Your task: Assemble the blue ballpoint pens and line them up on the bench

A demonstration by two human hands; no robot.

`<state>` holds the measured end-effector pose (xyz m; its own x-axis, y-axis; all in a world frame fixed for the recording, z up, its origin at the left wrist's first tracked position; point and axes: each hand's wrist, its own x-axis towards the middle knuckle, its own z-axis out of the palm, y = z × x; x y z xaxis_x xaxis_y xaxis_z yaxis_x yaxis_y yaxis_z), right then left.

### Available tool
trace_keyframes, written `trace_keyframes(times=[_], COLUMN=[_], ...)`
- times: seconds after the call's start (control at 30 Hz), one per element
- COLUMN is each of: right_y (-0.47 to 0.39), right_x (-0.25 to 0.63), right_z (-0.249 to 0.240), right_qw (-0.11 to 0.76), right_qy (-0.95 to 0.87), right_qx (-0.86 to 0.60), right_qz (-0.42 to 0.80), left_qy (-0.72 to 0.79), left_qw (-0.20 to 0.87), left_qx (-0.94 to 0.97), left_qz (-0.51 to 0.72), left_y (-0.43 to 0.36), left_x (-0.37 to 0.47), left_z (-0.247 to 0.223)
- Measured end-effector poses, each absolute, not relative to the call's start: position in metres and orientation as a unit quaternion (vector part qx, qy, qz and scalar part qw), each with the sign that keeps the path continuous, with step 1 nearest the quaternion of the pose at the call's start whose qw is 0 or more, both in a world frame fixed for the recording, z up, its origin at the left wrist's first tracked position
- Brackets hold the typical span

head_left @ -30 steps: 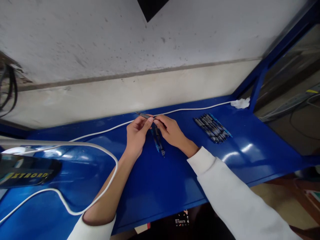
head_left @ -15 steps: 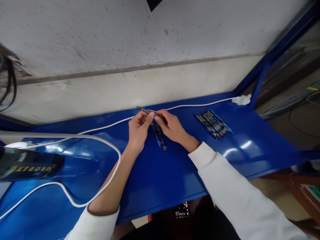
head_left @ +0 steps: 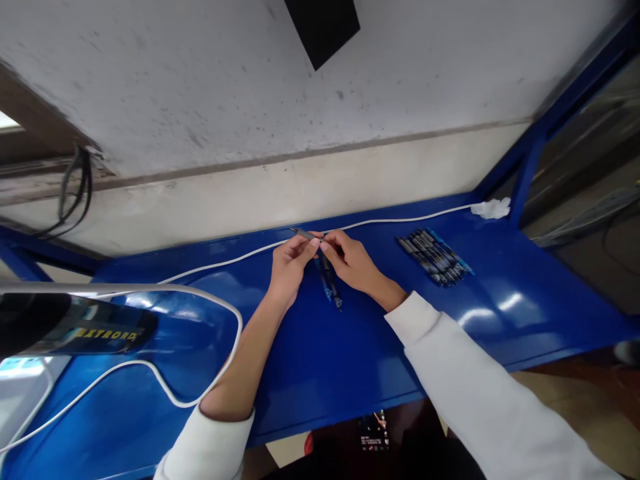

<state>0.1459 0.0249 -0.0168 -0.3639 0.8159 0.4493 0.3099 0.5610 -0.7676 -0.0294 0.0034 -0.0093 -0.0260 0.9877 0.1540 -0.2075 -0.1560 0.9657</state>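
Observation:
My left hand (head_left: 293,270) and my right hand (head_left: 354,263) meet over the blue table, both closed on one grey pen (head_left: 303,233). Its tip points up and left past my left fingers; the part between my fingertips is mostly hidden. Under my hands lie a blue pen (head_left: 324,283) and a black pen (head_left: 334,287), their upper parts covered by my fingers. Off to the right, a row of several dark pens (head_left: 431,257) rests side by side, with a bright blue pen (head_left: 453,252) at its right edge.
A white cable (head_left: 240,256) runs along the back of the blue table (head_left: 345,360). Another white cable loops over my left forearm. A dark cylinder with yellow lettering (head_left: 107,330) stands at the left. Crumpled white material (head_left: 493,209) lies by the right post. A lit phone screen (head_left: 374,432) shows below the edge.
The camera view has shifted, so the whole scene sits slightly lower and further right. Both hands still hold the grey pen in much the same pose.

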Motion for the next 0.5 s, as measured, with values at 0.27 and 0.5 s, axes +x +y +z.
trace_keyframes(times=[0.27, 0.5], right_y=[0.0250, 0.0209], right_x=[0.1488, 0.1463], right_z=[-0.0090, -0.0092], right_qw=[0.421, 0.442], right_qy=[-0.769, -0.735], right_qx=[-0.365, -0.362], right_qz=[0.312, 0.365], left_qy=[0.395, 0.380], left_qw=[0.525, 0.522], left_qx=[0.483, 0.491], left_qz=[0.579, 0.585], left_y=[0.0052, 0.0056], left_x=[-0.0312, -0.0299], left_z=[-0.0111, -0.0117])
